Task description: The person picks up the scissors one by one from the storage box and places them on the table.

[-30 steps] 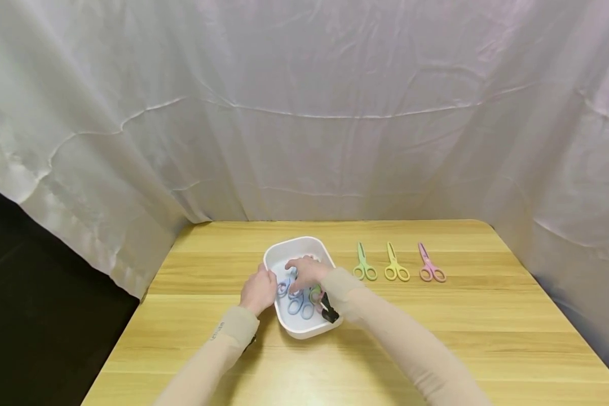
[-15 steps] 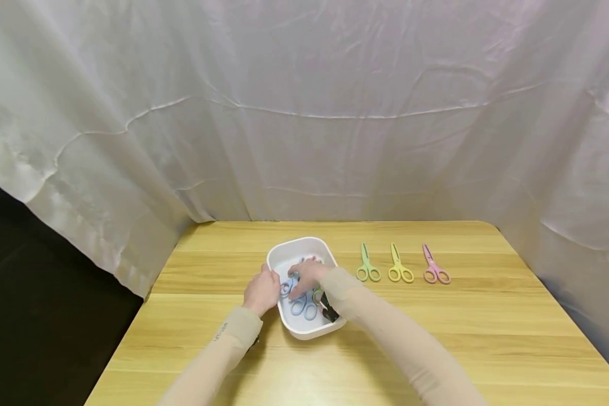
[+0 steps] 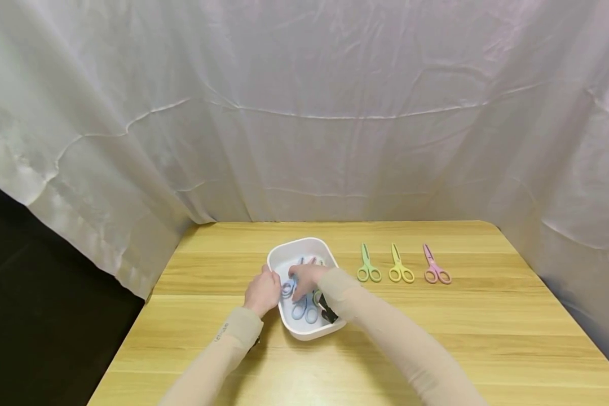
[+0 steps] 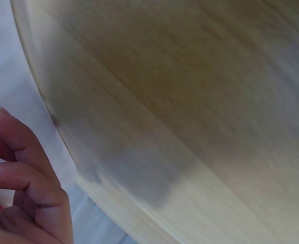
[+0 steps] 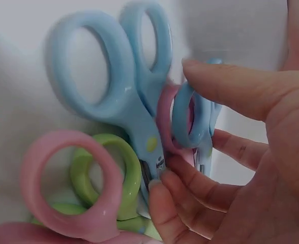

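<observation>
A white box holds several scissors with blue, pink and green handles. My left hand grips its left rim; the left wrist view shows that hand's bent fingers at the lower left. Inside the box is my right hand, its thumb and fingers around the handle of a pair of blue scissors. Beside its fingertips, a larger pair of blue scissors lies with its loops up. Pink scissors and green scissors are partly covered. The blades are mostly hidden.
Green scissors, yellow scissors and pink scissors lie in a row on the wooden table, right of the box. A pale curtain hangs behind the table's far edge.
Within the box, my right hand's fingers have drawn in around the blue scissors' handle. The left hand keeps its place on the rim. The head view has shifted slightly.
</observation>
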Motion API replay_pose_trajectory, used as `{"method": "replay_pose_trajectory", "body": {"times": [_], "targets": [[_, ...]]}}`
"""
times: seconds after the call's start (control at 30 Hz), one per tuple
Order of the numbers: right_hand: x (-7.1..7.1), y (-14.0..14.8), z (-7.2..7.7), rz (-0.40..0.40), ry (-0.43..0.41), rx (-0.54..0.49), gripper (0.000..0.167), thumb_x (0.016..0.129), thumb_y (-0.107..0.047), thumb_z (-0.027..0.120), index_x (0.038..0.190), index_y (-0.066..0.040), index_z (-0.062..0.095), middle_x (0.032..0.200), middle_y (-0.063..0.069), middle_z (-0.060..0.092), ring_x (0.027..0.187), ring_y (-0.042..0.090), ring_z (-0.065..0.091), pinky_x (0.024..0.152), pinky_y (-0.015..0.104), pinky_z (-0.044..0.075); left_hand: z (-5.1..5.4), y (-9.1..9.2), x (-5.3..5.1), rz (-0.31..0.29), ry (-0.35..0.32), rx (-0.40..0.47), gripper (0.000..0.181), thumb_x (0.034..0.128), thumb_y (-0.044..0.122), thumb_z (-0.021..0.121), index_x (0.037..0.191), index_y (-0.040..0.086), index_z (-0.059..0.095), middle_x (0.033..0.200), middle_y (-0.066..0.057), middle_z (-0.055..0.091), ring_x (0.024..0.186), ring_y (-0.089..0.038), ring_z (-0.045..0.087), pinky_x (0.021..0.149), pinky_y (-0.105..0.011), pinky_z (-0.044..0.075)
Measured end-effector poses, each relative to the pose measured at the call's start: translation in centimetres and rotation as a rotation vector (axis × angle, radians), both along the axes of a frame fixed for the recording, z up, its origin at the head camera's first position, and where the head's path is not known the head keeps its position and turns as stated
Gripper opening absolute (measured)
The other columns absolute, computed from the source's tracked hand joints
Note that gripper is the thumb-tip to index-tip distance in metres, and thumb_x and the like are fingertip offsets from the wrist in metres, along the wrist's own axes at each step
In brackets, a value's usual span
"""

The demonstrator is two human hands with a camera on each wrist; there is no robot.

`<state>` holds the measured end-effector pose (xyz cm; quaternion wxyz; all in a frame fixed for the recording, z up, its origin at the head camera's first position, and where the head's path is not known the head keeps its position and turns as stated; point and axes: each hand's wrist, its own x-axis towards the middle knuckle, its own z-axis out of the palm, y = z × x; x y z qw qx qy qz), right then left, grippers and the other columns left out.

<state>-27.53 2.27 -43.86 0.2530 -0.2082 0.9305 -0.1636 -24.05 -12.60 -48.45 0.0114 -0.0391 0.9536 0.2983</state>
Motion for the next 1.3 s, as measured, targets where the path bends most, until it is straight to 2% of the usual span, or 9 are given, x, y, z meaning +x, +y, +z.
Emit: {"method": "replay_pose_trajectory", "body": {"times": [0.13,0.4,0.57,0.77,1.0,1.17,1.3], "targets": [[0.1,0.0,0.1,-0.006,-0.02,-0.013,0.055,0.082,-0.019,0.08,0.132,-0.013,0.057,0.126,0.009,0.065,0.111,0.022,0.058,0.108,0.041,0.046,0.0,0.0,0.0,0.006,0.001,-0.006,0.053,0.1049,0.024,0.032,0.14,-0.015,0.039,0.088,-0.023,0.066,0.068,-0.03,0.061,0.055,-0.037,0.048],[0.1,0.0,-0.1,-0.007,-0.025,-0.004,0.046,0.083,-0.015,0.078,0.124,-0.014,0.058,0.109,0.004,0.065,0.097,0.018,0.058,0.094,0.034,0.051,0.1,0.2,0.1,0.007,0.007,-0.018,0.054,0.1048,0.024,0.033,0.14,-0.015,0.039,0.097,-0.029,0.068,0.075,-0.034,0.065,0.064,-0.045,0.055],[0.1,0.2,-0.1,-0.018,-0.04,-0.018,0.048,0.082,-0.014,0.077,0.126,-0.014,0.058,0.109,0.004,0.065,0.096,0.019,0.057,0.093,0.035,0.05,0.1,0.1,0.1,0.007,0.013,-0.022,0.053,0.105,0.024,0.033,0.14,-0.015,0.04,0.098,-0.029,0.068,0.076,-0.035,0.066,0.067,-0.047,0.056],[0.0,0.4,-0.1,-0.021,-0.062,-0.06,0.052,0.081,-0.014,0.077,0.13,-0.011,0.057,0.111,0.006,0.065,0.096,0.019,0.058,0.093,0.035,0.051,0.2,0.0,0.0,0.005,0.024,-0.035,0.052,0.1047,0.023,0.033,0.137,-0.016,0.041,0.091,-0.027,0.067,0.072,-0.033,0.064,0.063,-0.045,0.054],[-0.1,0.8,-0.1,-0.024,-0.086,-0.084,0.051,0.081,-0.013,0.078,0.128,-0.011,0.058,0.107,0.005,0.062,0.094,0.019,0.055,0.084,0.029,0.049,0.1,0.1,0.1,0.01,0.041,-0.04,0.051,0.1035,0.022,0.034,0.136,-0.016,0.042,0.093,-0.029,0.068,0.075,-0.036,0.066,0.065,-0.047,0.055],[-0.1,1.1,0.1,-0.031,-0.111,-0.097,0.05,0.082,-0.012,0.076,0.128,-0.01,0.057,0.107,0.005,0.06,0.096,0.019,0.055,0.085,0.029,0.049,0.1,0.2,0.1,0.009,0.038,-0.04,0.05,0.1041,0.022,0.034,0.135,-0.016,0.043,0.092,-0.029,0.068,0.076,-0.037,0.067,0.065,-0.048,0.055],[-0.1,1.2,0.0,-0.046,-0.125,-0.107,0.048,0.085,-0.013,0.075,0.13,-0.01,0.057,0.108,0.006,0.061,0.095,0.019,0.056,0.079,0.028,0.049,0.2,0.1,0.2,0.007,0.026,-0.034,0.051,0.1046,0.023,0.034,0.137,-0.015,0.042,0.093,-0.029,0.068,0.076,-0.036,0.067,0.065,-0.047,0.055]]}}
